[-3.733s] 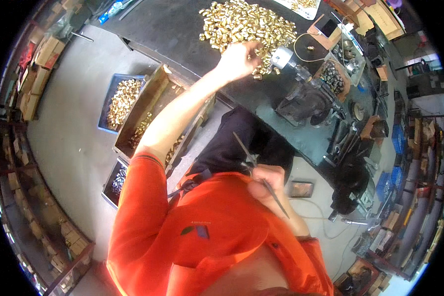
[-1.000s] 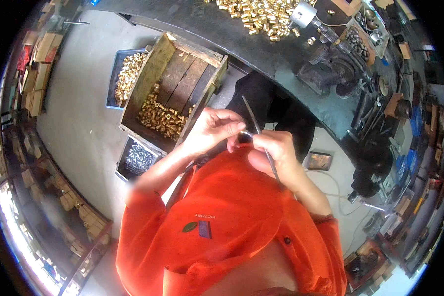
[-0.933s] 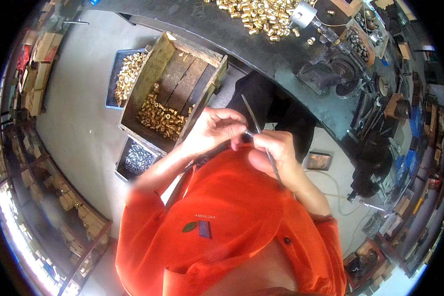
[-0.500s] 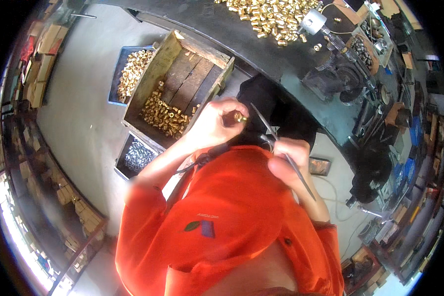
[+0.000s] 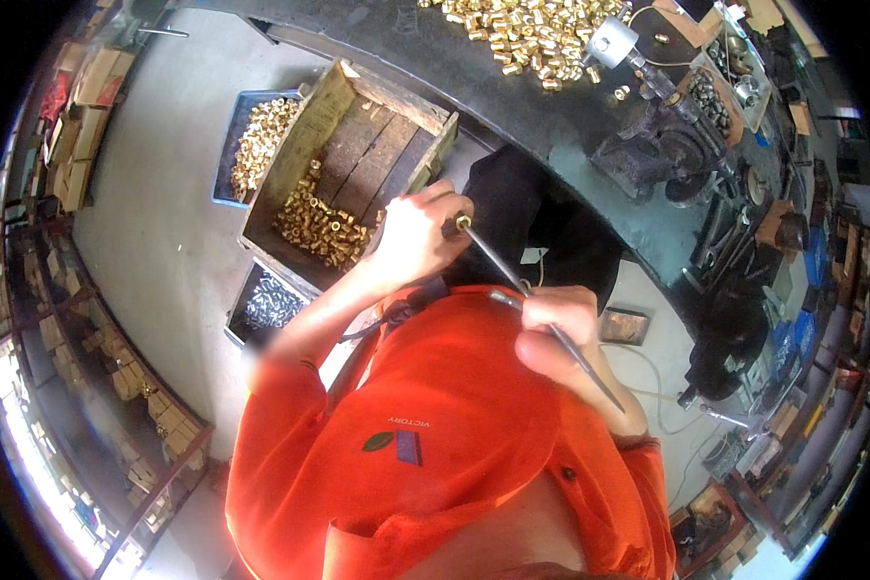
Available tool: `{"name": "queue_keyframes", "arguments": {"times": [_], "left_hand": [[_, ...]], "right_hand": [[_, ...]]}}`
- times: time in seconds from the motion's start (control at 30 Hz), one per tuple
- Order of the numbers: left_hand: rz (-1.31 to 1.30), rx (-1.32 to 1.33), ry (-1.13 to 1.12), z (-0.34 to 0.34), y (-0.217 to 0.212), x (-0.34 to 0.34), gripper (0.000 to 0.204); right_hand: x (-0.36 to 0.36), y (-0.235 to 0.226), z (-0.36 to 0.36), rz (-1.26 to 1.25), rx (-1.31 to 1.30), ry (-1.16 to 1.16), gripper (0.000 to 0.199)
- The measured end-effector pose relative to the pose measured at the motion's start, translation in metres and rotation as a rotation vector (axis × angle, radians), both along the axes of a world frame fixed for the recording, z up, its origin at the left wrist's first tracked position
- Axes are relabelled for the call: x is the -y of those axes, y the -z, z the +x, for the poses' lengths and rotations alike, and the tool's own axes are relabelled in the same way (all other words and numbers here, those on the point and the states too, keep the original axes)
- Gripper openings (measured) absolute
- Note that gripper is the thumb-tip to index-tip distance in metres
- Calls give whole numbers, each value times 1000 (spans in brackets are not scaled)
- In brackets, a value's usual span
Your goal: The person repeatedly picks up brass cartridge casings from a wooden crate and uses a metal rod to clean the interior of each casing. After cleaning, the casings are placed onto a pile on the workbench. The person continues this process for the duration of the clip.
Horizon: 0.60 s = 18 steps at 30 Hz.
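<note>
Metal rod spans both clenched hands: left hand at tip, right hand mid-shaft.

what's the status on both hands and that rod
Left hand pinching tip of thin metal rod. Right hand gripping rod mid-length. Nothing blocking.

Position: one head-worn fisheye, above the person's orange chest.
Facing: steeply down; tabletop curves along the top rim, floor at left.
Range: close on forearms.
Overlap: none, single view.
</note>
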State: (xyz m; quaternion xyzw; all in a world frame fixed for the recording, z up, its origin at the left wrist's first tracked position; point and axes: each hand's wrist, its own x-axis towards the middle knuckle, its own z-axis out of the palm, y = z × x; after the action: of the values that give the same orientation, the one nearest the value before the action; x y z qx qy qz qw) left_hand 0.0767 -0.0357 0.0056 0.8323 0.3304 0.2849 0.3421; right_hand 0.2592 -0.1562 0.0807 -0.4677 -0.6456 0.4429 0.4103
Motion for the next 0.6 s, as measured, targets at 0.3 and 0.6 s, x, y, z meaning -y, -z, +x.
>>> {"name": "queue_keyframes", "arguments": {"times": [0.3,0.6], "left_hand": [[-17,63,234,23,-1,11,26],[117,-235,116,64,11,-66,17]], "right_hand": [[-17,33,-9,-39,133,91,25],[15,15,27,26,108,291,39]]}}
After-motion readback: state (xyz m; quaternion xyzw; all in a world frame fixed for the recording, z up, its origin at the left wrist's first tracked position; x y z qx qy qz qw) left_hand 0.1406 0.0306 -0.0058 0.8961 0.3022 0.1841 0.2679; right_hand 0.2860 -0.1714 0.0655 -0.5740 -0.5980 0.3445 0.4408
